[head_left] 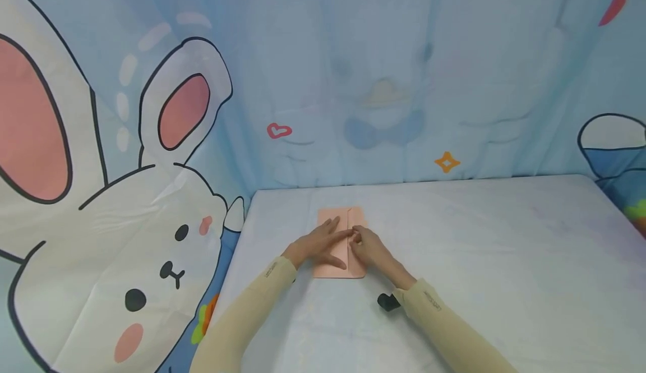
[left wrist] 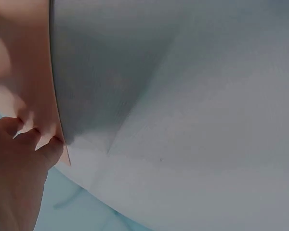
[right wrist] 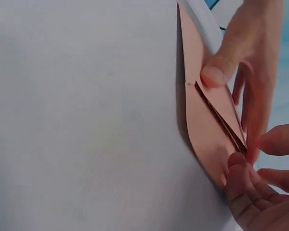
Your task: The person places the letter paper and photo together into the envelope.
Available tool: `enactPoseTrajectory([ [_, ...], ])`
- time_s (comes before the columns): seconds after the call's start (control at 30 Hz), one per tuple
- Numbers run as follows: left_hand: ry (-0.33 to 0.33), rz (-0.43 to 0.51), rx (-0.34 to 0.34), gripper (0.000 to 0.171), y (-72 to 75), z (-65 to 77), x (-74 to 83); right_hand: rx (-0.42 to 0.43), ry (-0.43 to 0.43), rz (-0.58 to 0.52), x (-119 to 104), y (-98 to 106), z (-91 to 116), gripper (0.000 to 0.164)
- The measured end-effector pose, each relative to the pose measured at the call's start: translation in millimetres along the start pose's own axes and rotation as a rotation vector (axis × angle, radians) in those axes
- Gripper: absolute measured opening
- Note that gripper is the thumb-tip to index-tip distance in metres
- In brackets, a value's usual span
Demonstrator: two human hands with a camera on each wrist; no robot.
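A salmon-pink folded card (head_left: 330,272) lies on the white table, its two panels meeting at a lengthwise seam. My left hand (head_left: 323,242) rests on the left panel with fingers spread; in the right wrist view its thumb (right wrist: 214,76) presses beside the seam. Curled fingers of my right hand (head_left: 370,247) grip the right panel at the seam's edge. Close up, the right hand (right wrist: 260,202) is where the dark slit between the panels gapes widest. The left wrist view shows fingertips of the left hand (left wrist: 19,163) near the card's edge (left wrist: 53,115).
The white tabletop (head_left: 494,272) extends widely to the right. A small black object (head_left: 388,302) shows beside the right sleeve (head_left: 434,311). A blue curtain (head_left: 323,53) with printed figures hangs behind the table, and a large printed rabbit (head_left: 91,272) covers the left side.
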State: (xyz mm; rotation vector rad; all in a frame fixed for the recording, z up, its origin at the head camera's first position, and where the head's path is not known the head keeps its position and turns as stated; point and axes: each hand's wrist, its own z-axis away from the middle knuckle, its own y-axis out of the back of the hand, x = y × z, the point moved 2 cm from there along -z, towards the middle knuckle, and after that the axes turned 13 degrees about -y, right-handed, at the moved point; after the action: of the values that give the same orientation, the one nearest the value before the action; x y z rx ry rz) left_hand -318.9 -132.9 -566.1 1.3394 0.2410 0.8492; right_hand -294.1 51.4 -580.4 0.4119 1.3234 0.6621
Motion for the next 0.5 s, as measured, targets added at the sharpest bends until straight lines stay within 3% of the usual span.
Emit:
enactPoseTrajectory([
  [0.27, -0.020, -0.068, 0.038, 0.086, -5.6, 0.3, 0.4, 0.099, -0.004, -0.086, 37.2, 27.9, 12.0, 0.046],
  [0.5, -0.009, -0.080, 0.070, 0.072, -17.7, 7.2, -6.1, 0.173, -0.018, -0.061, 65.0, 60.6, 27.6, 0.045],
])
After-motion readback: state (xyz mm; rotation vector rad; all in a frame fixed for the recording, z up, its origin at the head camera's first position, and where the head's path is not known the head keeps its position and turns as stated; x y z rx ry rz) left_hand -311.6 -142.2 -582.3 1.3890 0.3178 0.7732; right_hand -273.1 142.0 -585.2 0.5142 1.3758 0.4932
